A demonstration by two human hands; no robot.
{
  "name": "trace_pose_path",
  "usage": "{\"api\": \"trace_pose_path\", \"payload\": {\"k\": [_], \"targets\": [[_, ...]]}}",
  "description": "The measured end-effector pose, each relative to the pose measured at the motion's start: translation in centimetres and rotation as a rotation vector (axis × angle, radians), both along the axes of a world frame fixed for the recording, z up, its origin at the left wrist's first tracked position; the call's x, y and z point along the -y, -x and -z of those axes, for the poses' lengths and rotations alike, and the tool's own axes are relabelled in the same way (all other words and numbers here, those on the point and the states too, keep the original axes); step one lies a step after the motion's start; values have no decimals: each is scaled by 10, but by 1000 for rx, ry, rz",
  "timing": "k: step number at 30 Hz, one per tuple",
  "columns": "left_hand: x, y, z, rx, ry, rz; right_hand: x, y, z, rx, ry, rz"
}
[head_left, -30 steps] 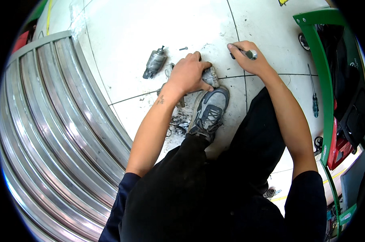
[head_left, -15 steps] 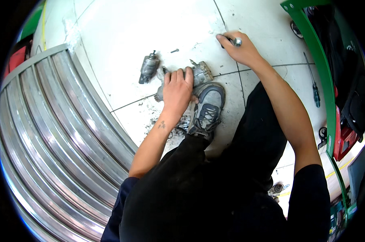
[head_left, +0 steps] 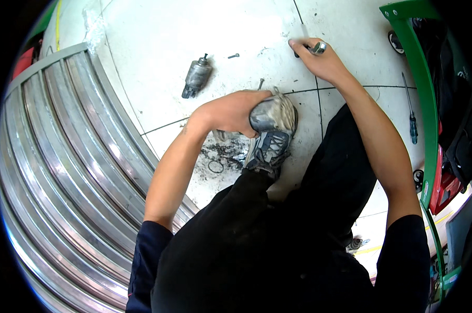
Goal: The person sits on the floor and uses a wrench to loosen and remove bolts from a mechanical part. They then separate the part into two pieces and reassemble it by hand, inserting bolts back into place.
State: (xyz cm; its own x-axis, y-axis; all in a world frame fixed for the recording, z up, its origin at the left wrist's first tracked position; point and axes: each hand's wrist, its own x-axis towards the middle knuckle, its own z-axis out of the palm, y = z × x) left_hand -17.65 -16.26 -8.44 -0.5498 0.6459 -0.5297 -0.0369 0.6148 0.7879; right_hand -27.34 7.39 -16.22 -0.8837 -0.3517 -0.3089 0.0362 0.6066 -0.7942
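Observation:
My left hand point(head_left: 231, 112) is wrapped round a dirty grey metal starter motor point(head_left: 270, 113), tilted just above the toe of my shoe point(head_left: 270, 147). My fingers and the back of my hand hide part of its body. Farther off and to the right, my right hand point(head_left: 322, 63) is closed round a hand tool point(head_left: 318, 48) with a shiny metal end; its exact kind is hard to make out. A grey cylindrical solenoid point(head_left: 197, 77) lies on the floor left of the motor. One small bolt point(head_left: 234, 56) lies beyond it, and another bolt point(head_left: 261, 83) shows beside my left hand.
A ribbed metal panel point(head_left: 98, 156) fills the left side. Black grime and a dark ring point(head_left: 215, 166) mark the pale tiled floor near my shoe. A screwdriver point(head_left: 412, 117) lies at the right, next to a green-framed cart point(head_left: 429, 104) with casters.
My left hand has turned the starter motor from lying across the floor to tilted up over my shoe. My right hand still grips the tool and has shifted slightly right.

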Motion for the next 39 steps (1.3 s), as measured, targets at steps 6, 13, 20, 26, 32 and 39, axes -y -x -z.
{"api": "trace_pose_path", "payload": {"k": [6,13,20,26,32,39], "targets": [[-33,-1,-16,-151,121,191,-4,4,-10,117,-107,42],[-38,3,-27,-238,266,221,-19,1,-29,189,75,83],[-27,18,-27,-151,204,204,-20,3,-36,419,437,399],[-32,28,-32,-82,278,239,-18,1,-37,394,435,419],[-48,4,-34,-245,356,380,-33,-18,-71,517,432,196],[-74,-70,-14,-751,483,151,-40,-51,-85,147,508,113]]}}
